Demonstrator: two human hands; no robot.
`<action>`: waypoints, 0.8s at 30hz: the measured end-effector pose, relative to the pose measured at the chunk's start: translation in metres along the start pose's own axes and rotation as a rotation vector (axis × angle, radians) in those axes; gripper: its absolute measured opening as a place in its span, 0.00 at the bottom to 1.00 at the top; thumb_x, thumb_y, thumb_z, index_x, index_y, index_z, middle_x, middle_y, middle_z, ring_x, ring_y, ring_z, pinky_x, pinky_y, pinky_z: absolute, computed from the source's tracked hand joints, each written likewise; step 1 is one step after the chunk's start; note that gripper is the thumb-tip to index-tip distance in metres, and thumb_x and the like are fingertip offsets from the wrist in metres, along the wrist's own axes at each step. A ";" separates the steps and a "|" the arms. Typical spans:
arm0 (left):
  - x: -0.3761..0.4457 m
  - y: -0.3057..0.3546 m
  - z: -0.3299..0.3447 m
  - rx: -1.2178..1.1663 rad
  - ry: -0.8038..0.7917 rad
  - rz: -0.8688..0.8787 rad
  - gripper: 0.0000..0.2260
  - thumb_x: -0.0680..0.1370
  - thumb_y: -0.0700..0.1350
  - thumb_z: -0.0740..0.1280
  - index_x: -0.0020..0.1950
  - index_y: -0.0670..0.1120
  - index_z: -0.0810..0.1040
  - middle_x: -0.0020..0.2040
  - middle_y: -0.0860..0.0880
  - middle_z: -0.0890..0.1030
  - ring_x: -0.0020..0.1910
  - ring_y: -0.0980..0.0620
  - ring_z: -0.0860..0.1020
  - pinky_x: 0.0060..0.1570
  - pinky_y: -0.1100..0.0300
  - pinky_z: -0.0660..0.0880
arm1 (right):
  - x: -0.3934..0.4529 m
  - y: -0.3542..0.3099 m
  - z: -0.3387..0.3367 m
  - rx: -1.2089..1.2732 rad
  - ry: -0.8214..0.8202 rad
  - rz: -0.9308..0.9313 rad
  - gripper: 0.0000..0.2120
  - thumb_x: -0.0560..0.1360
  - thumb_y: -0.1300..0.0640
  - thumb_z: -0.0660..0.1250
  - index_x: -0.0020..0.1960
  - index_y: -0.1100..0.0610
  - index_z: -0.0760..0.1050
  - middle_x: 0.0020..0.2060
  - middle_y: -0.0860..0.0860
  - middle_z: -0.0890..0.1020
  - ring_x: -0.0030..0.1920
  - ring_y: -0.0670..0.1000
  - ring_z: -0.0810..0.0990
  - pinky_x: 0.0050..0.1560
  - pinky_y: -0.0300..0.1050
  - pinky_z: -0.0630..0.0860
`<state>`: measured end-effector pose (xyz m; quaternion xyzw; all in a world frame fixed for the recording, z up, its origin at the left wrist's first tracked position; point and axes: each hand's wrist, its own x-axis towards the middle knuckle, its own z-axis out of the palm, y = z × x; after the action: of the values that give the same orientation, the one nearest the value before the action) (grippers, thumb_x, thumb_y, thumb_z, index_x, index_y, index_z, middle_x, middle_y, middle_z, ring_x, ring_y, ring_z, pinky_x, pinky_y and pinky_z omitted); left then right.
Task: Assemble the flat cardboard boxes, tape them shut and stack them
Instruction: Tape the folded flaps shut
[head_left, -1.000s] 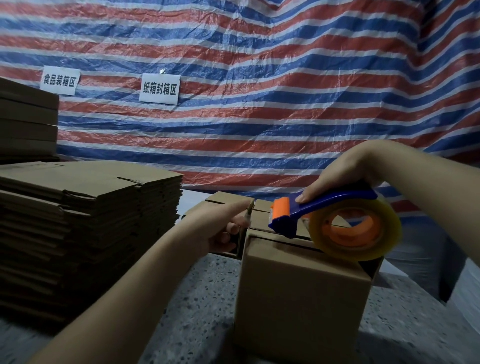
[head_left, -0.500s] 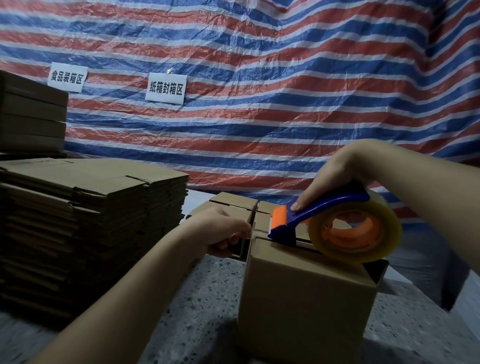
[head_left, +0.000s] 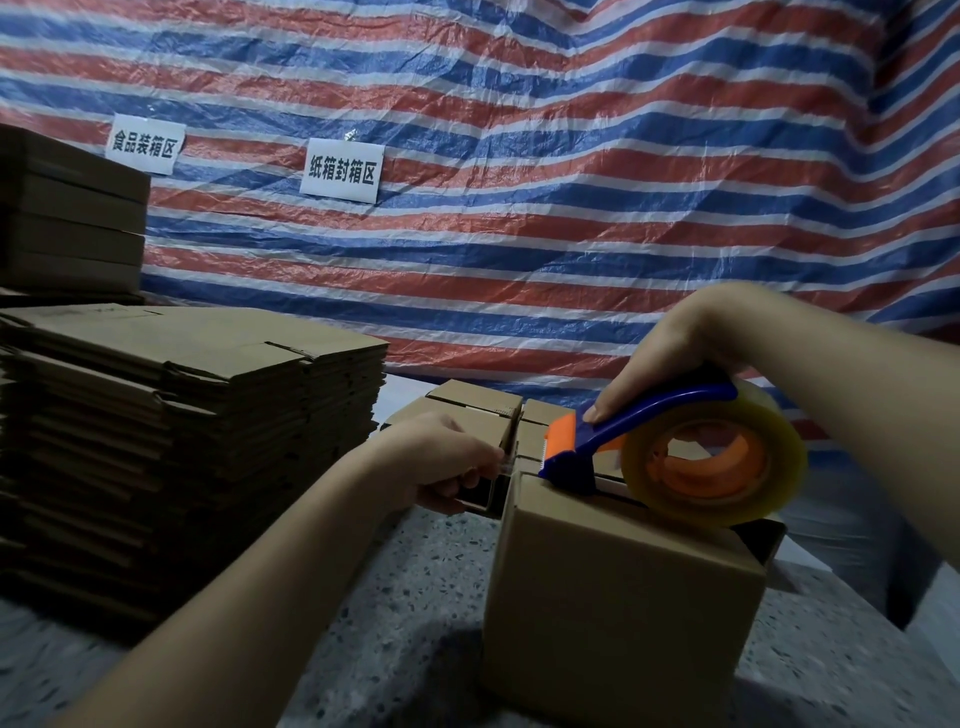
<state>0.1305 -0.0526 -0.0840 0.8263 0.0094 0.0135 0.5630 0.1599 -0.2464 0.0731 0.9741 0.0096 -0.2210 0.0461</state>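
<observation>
My right grip (head_left: 670, 358) curls round the tape dispenser (head_left: 670, 452) resting on the box (head_left: 618, 582) top seam, my left grip (head_left: 447, 462) pinches the tape end at the box's left edge, box standing on the speckled table (head_left: 395, 613) beside flat cartons (head_left: 182, 441).

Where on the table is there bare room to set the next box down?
Bare speckled table lies between the flat cardboard stack and the box being taped, and right of that box. Behind, finished boxes crowd against it.
</observation>
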 end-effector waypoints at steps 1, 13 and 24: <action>0.000 0.000 0.001 0.011 -0.011 -0.006 0.12 0.78 0.48 0.70 0.37 0.44 0.80 0.22 0.53 0.72 0.20 0.58 0.69 0.27 0.64 0.75 | 0.000 0.000 0.000 0.001 0.001 0.002 0.29 0.69 0.33 0.71 0.53 0.59 0.80 0.35 0.54 0.86 0.32 0.50 0.85 0.32 0.40 0.80; -0.011 -0.031 0.032 -0.076 0.027 -0.024 0.16 0.81 0.57 0.64 0.47 0.45 0.82 0.36 0.50 0.76 0.26 0.58 0.72 0.29 0.65 0.74 | 0.002 0.000 0.003 0.009 0.020 -0.025 0.31 0.69 0.34 0.72 0.56 0.59 0.80 0.37 0.54 0.86 0.34 0.51 0.85 0.34 0.41 0.81; -0.017 -0.036 0.043 -0.232 -0.011 -0.069 0.18 0.80 0.59 0.63 0.48 0.45 0.81 0.34 0.50 0.70 0.24 0.57 0.67 0.26 0.63 0.70 | 0.000 0.001 0.005 0.038 0.020 -0.030 0.29 0.70 0.35 0.71 0.55 0.60 0.80 0.36 0.55 0.86 0.32 0.51 0.84 0.32 0.41 0.81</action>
<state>0.1154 -0.0799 -0.1336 0.7549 0.0331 -0.0096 0.6549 0.1575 -0.2475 0.0686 0.9768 0.0203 -0.2118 0.0243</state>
